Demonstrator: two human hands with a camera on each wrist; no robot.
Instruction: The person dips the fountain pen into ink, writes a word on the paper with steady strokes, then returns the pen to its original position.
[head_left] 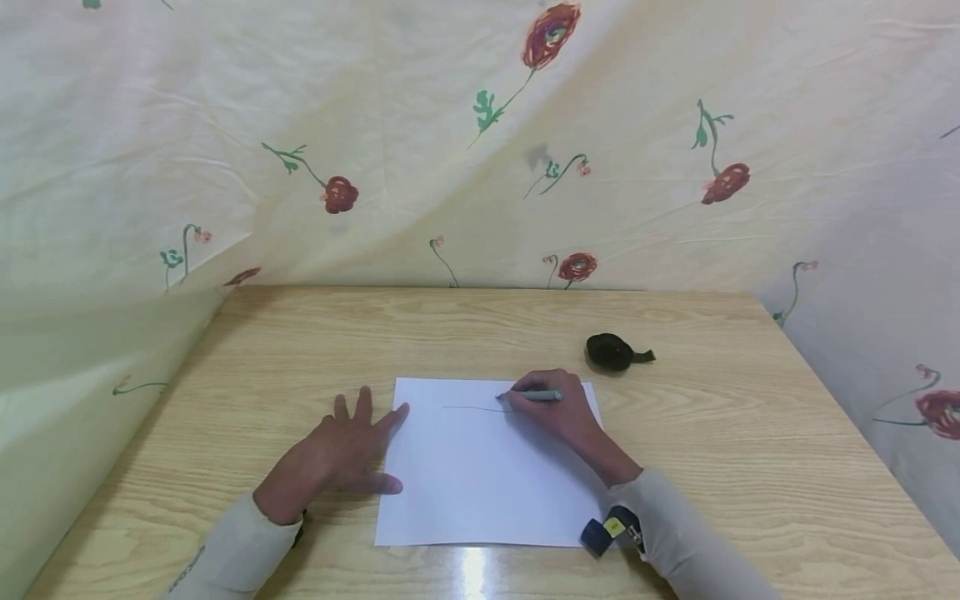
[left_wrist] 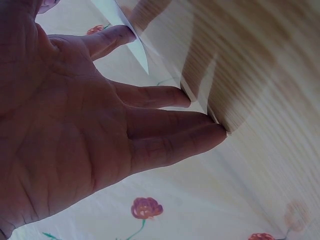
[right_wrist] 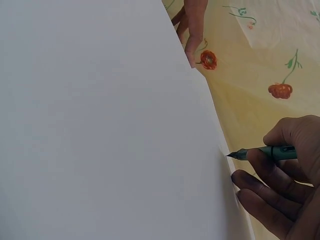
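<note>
A white sheet of paper (head_left: pixel 480 483) lies on the wooden table, with a thin dark line (head_left: pixel 472 407) drawn across its upper part. My right hand (head_left: pixel 561 417) pinches a green fountain pen (head_left: pixel 543 395) above the sheet's top right portion. In the right wrist view the dark nib of the fountain pen (right_wrist: pixel 240 154) points at the paper; whether it touches cannot be told. My left hand (head_left: pixel 348 450) rests with fingers spread at the sheet's left edge. Its thumb and index fingertip are on the paper, the other fingers on the wood.
A small black rounded object with a short tail (head_left: pixel 611 352) sits on the table (head_left: pixel 300 342) beyond the sheet's top right corner. Cream cloth with red flowers (head_left: pixel 420 108) hangs behind and beside the table. A dark wrist device (head_left: pixel 611 529) overlaps the paper's lower right corner.
</note>
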